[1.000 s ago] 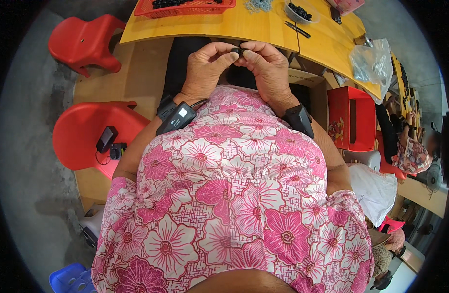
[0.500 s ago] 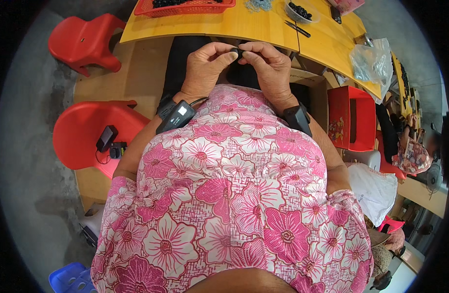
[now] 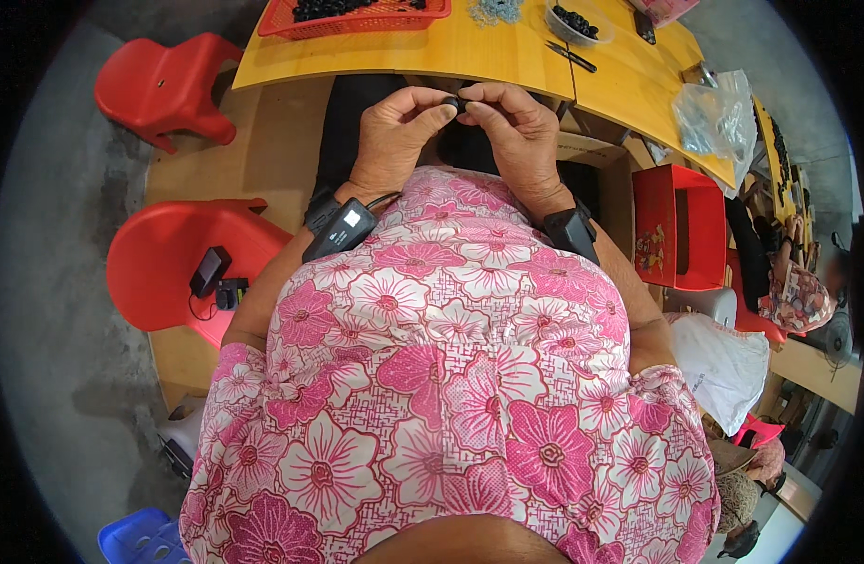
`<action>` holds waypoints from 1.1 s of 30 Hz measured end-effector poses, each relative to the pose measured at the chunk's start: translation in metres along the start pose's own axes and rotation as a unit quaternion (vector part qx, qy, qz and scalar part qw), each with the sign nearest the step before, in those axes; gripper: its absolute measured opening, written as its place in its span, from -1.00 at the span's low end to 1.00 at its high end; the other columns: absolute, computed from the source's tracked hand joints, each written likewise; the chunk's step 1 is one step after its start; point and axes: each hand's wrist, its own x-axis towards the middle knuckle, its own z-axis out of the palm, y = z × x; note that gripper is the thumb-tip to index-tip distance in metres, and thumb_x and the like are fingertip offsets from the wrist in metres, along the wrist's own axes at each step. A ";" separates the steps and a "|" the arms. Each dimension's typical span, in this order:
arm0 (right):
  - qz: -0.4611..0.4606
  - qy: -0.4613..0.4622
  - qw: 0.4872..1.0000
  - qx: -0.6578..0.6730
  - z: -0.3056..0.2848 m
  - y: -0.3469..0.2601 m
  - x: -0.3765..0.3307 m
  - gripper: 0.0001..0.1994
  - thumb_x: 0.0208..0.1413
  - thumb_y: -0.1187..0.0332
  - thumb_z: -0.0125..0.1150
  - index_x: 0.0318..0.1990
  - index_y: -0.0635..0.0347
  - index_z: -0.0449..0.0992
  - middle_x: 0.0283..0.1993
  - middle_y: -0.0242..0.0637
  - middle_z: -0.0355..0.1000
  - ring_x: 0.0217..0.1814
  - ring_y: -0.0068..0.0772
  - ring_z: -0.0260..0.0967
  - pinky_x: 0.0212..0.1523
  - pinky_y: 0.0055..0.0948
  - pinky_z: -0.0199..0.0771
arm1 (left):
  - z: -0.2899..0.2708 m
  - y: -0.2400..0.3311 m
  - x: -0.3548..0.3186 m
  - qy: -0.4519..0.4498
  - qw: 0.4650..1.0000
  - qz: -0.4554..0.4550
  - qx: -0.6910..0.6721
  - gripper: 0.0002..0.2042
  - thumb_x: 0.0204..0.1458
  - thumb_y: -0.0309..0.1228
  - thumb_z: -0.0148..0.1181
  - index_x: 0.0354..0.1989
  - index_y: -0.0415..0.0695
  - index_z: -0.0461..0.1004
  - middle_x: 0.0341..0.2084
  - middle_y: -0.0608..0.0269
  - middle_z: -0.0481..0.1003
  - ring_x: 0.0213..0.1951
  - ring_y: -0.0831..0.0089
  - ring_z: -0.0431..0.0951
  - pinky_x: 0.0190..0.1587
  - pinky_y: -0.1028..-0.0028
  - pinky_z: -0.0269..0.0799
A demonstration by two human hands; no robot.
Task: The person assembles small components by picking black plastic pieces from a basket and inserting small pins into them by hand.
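My left hand (image 3: 401, 134) and my right hand (image 3: 515, 134) meet just in front of the table edge, above my lap. Between the thumb and forefinger of each is a small black piece (image 3: 452, 102); the fingertips cover much of it, so I cannot tell whether it is one part or two joined. Beyond my hands, a red plastic basket (image 3: 366, 25) on the yellow table (image 3: 432, 54) holds several similar black pieces. A clear bowl (image 3: 580, 31) of black pieces stands further right. Near the bowl lies a slim dark tool (image 3: 573, 56).
A small heap of pale clear bits (image 3: 494, 10) is on the table. Red chairs (image 3: 164, 89) stand at left, one carrying black devices (image 3: 209, 273). At right are a plastic bag (image 3: 716, 122), an open red box (image 3: 681, 227) and another person (image 3: 796, 291).
Both hands keep almost the same pose around the black piece. The whole view has shifted very slightly; nothing has been let go or picked up.
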 end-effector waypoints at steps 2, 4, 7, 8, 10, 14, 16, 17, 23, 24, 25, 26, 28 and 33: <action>-0.020 -0.006 0.999 -0.038 -0.002 0.000 0.001 -0.86 0.04 0.60 0.13 -0.24 0.32 0.54 -0.30 -0.34 0.47 -0.33 -0.60 0.41 -0.28 -0.65 0.43 | 0.000 0.000 0.000 -0.009 1.000 0.011 -0.009 -0.87 0.02 -0.51 0.23 -0.26 -0.23 0.53 -0.41 0.41 0.50 -0.37 0.71 0.42 -0.31 0.71 0.37; -0.039 -0.012 0.996 -0.076 -0.003 0.000 0.001 -0.87 0.04 0.60 0.14 -0.25 0.32 0.55 -0.30 -0.35 0.47 -0.33 -0.60 0.41 -0.28 -0.66 0.42 | 0.000 0.000 0.000 -0.007 1.000 0.013 0.006 -0.87 0.01 -0.51 0.23 -0.26 -0.23 0.53 -0.42 0.41 0.50 -0.37 0.71 0.42 -0.30 0.71 0.37; -0.047 -0.014 0.993 -0.109 -0.003 -0.003 0.001 -0.87 0.04 0.60 0.14 -0.26 0.31 0.56 -0.29 -0.34 0.49 -0.33 -0.60 0.43 -0.28 -0.65 0.44 | -0.002 -0.001 0.000 -0.004 1.000 0.012 0.025 -0.87 0.01 -0.52 0.23 -0.26 -0.24 0.53 -0.42 0.40 0.50 -0.37 0.71 0.42 -0.29 0.70 0.37; 0.011 -0.011 0.999 -0.040 -0.002 -0.004 0.001 -0.87 0.04 0.59 0.15 -0.25 0.30 0.57 -0.30 -0.33 0.50 -0.33 -0.59 0.43 -0.27 -0.65 0.45 | -0.002 -0.002 0.000 -0.005 1.000 0.010 0.028 -0.87 0.01 -0.52 0.23 -0.26 -0.24 0.53 -0.42 0.40 0.50 -0.37 0.71 0.42 -0.29 0.70 0.37; 0.068 -0.009 0.997 0.031 -0.001 -0.005 0.001 -0.86 0.04 0.58 0.16 -0.24 0.29 0.57 -0.30 -0.32 0.51 -0.33 -0.59 0.44 -0.26 -0.64 0.46 | -0.004 -0.003 0.001 -0.006 0.999 0.008 0.033 -0.87 0.01 -0.52 0.23 -0.26 -0.24 0.53 -0.42 0.40 0.51 -0.36 0.71 0.42 -0.29 0.70 0.37; 0.189 -0.010 0.970 0.153 -0.005 0.001 0.001 -0.84 0.06 0.56 0.17 -0.19 0.31 0.55 -0.31 -0.26 0.52 -0.33 -0.53 0.46 -0.21 -0.58 0.49 | -0.006 -0.006 0.001 -0.012 1.000 0.002 0.021 -0.88 0.02 -0.53 0.22 -0.26 -0.26 0.52 -0.42 0.36 0.51 -0.37 0.68 0.45 -0.29 0.68 0.40; 0.213 -0.013 0.957 0.198 -0.008 0.004 0.003 -0.83 0.06 0.55 0.17 -0.17 0.33 0.53 -0.30 -0.25 0.51 -0.32 -0.51 0.46 -0.20 -0.55 0.51 | -0.005 -0.005 0.000 -0.018 1.000 -0.007 -0.006 -0.88 0.02 -0.54 0.21 -0.26 -0.26 0.52 -0.42 0.35 0.52 -0.37 0.67 0.46 -0.28 0.68 0.41; 0.227 -0.024 0.945 0.234 -0.009 0.004 0.003 -0.82 0.07 0.54 0.16 -0.16 0.34 0.52 -0.30 -0.24 0.50 -0.32 -0.50 0.46 -0.19 -0.51 0.52 | -0.004 -0.004 0.000 -0.024 0.999 -0.016 -0.033 -0.88 0.03 -0.54 0.20 -0.26 -0.27 0.51 -0.41 0.33 0.52 -0.37 0.65 0.48 -0.28 0.67 0.42; 0.242 -0.040 0.933 0.265 -0.008 0.004 0.003 -0.81 0.09 0.52 0.15 -0.14 0.36 0.49 -0.30 -0.24 0.49 -0.30 -0.48 0.45 -0.17 -0.44 0.55 | -0.007 -0.007 0.000 -0.031 0.997 -0.028 -0.071 -0.88 0.03 -0.54 0.20 -0.26 -0.27 0.51 -0.41 0.32 0.52 -0.39 0.64 0.48 -0.29 0.67 0.43; 0.232 -0.041 0.939 0.252 -0.007 0.003 0.003 -0.82 0.09 0.52 0.15 -0.14 0.36 0.50 -0.31 -0.25 0.49 -0.31 -0.49 0.45 -0.18 -0.47 0.55 | -0.008 -0.008 0.000 -0.031 0.997 -0.028 -0.070 -0.88 0.03 -0.54 0.20 -0.26 -0.27 0.51 -0.41 0.32 0.52 -0.39 0.64 0.48 -0.29 0.67 0.43; 0.232 -0.040 0.939 0.252 -0.007 0.004 0.003 -0.82 0.09 0.52 0.15 -0.14 0.36 0.50 -0.31 -0.25 0.49 -0.31 -0.49 0.45 -0.18 -0.47 0.55 | -0.010 -0.009 0.000 -0.035 0.997 -0.040 -0.057 -0.85 0.05 -0.50 0.19 -0.22 -0.24 0.50 -0.40 0.33 0.51 -0.37 0.63 0.46 -0.26 0.64 0.40; 0.216 -0.040 0.950 0.220 -0.006 0.005 0.003 -0.82 0.10 0.52 0.14 -0.15 0.35 0.50 -0.32 -0.26 0.49 -0.32 -0.51 0.45 -0.19 -0.49 0.53 | -0.010 -0.010 0.001 -0.039 0.997 -0.051 -0.044 -0.82 0.07 -0.45 0.18 -0.18 -0.22 0.49 -0.38 0.33 0.50 -0.35 0.62 0.43 -0.23 0.61 0.38; 0.201 -0.040 0.961 0.189 -0.006 0.005 0.003 -0.83 0.10 0.52 0.13 -0.15 0.35 0.51 -0.32 -0.28 0.50 -0.33 -0.53 0.45 -0.20 -0.52 0.52 | -0.011 -0.011 0.000 -0.036 0.996 -0.061 -0.049 -0.83 0.07 -0.45 0.18 -0.18 -0.21 0.49 -0.38 0.34 0.50 -0.35 0.62 0.43 -0.24 0.61 0.38; 0.103 -0.048 0.989 0.092 -0.005 0.005 0.004 -0.84 0.09 0.56 0.11 -0.17 0.33 0.54 -0.33 -0.33 0.50 -0.36 -0.60 0.43 -0.28 -0.62 0.48 | -0.012 -0.010 0.001 -0.038 0.995 -0.080 -0.048 -0.84 0.07 -0.43 0.18 -0.19 -0.19 0.49 -0.38 0.37 0.49 -0.35 0.64 0.43 -0.23 0.62 0.38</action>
